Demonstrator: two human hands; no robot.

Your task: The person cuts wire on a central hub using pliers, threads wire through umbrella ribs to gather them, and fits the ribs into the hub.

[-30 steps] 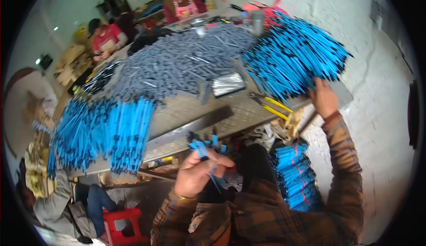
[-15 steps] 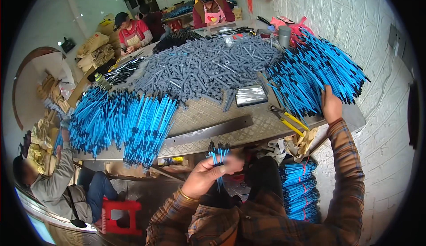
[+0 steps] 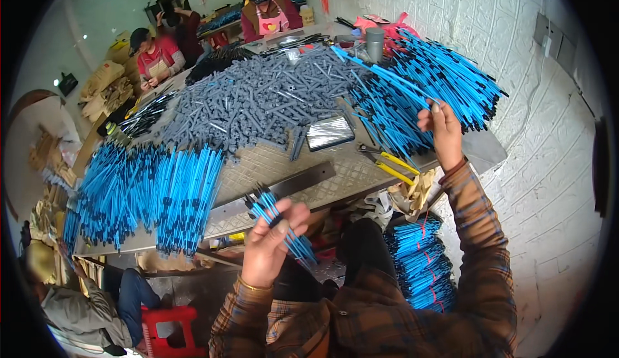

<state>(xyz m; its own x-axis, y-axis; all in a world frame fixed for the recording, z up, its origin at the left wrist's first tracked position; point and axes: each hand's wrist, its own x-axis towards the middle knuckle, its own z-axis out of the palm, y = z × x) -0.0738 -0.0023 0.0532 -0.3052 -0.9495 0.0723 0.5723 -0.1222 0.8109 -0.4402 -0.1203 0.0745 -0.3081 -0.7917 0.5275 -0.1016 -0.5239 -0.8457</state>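
My left hand (image 3: 269,245) is closed around a small bundle of thin blue rods with black fittings (image 3: 265,203), held over my lap just off the table's front edge. In my right hand (image 3: 443,131) the fingers pinch the end of a blue rod (image 3: 387,74), which slants up and to the left. That hand is above the near side of a large pile of blue rods (image 3: 461,80) at the table's right. A wide heap of grey plastic tubes (image 3: 251,97) covers the table's middle. More blue rods (image 3: 187,197) lie in a row along the front left.
Yellow-handled pliers (image 3: 390,164) and a tray of silvery pins (image 3: 330,132) lie near the front, beside a flat metal bar (image 3: 277,190). Tied rod bundles (image 3: 422,264) are stacked below. A person (image 3: 90,300) sits at left near a red stool (image 3: 169,329); others work across the table.
My right hand has risen from the right pile with a blue rod. My left hand has lifted and tilted its bundle. The whole view has shifted a little.
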